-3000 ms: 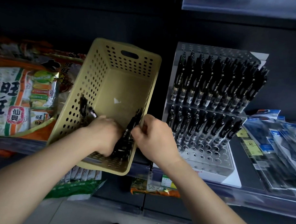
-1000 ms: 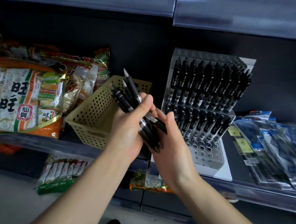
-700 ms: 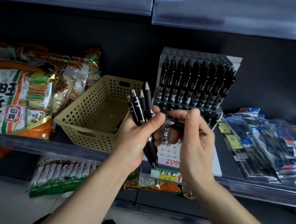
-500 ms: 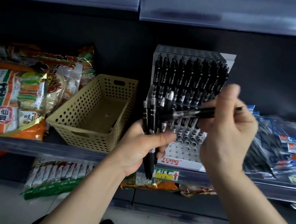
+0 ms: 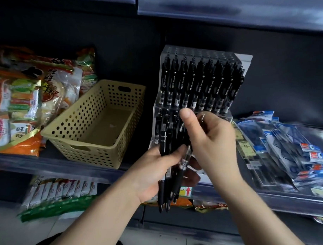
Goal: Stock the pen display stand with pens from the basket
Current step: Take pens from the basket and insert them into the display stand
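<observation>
My left hand (image 5: pixel 151 173) grips a bundle of black pens (image 5: pixel 165 140) upright, tips pointing down, in front of the clear pen display stand (image 5: pixel 201 52). My right hand (image 5: pixel 211 140) is against the bundle's right side, thumb raised. It is closed around a single black pen (image 5: pixel 184 160), and a silver tip pokes out above its fingers. The stand's top row is filled with black pens (image 5: pixel 200 83); my hands hide most of its lower rows. The beige perforated basket (image 5: pixel 90 131) sits on the shelf left of the stand, with no pens showing inside.
Snack bags (image 5: pixel 20 102) lie left of the basket. Packaged stationery (image 5: pixel 284 150) is spread on the shelf right of the stand. An upper shelf edge (image 5: pixel 234 9) hangs overhead. Small packets (image 5: pixel 59 190) sit on the shelf below.
Both hands lifted a bundle of pens out of the basket and carried it right to the stand. My right hand, which held one pen out sideways, is back against the bundle.
</observation>
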The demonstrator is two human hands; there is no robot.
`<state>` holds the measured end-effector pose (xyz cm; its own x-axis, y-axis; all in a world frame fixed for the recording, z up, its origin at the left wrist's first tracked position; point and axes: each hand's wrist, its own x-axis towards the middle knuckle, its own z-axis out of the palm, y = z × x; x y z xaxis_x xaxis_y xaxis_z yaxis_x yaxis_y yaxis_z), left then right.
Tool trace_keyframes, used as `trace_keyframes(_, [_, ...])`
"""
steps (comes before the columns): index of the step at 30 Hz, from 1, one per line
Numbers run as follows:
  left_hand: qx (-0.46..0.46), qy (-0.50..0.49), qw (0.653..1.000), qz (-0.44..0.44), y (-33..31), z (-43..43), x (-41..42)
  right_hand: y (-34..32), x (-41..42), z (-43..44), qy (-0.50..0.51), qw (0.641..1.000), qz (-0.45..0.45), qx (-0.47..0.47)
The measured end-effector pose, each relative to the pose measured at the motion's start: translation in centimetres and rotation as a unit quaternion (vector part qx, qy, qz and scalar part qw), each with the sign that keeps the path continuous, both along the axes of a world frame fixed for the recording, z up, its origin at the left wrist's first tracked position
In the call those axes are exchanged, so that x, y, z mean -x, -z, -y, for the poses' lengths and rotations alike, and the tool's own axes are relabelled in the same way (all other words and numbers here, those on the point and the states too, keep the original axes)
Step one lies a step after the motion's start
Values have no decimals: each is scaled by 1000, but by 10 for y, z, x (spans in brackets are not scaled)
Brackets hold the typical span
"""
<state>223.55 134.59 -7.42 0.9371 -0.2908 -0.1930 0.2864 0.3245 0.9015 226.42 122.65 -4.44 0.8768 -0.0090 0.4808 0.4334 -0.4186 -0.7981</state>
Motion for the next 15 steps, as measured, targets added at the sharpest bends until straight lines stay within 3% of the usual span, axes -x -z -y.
trace_keyframes(7, [-12, 49, 996, 73, 3, -3, -2, 13, -6, 1, 39, 997, 40, 60])
trace_keyframes(11, [-99, 13, 987, 124, 8, -10, -10, 1, -14, 12, -108, 990, -82, -29])
trace_keyframes(15, [-151, 56, 978, 133, 6, -13, -9, -13, -18, 32, -244, 942, -228, -11])
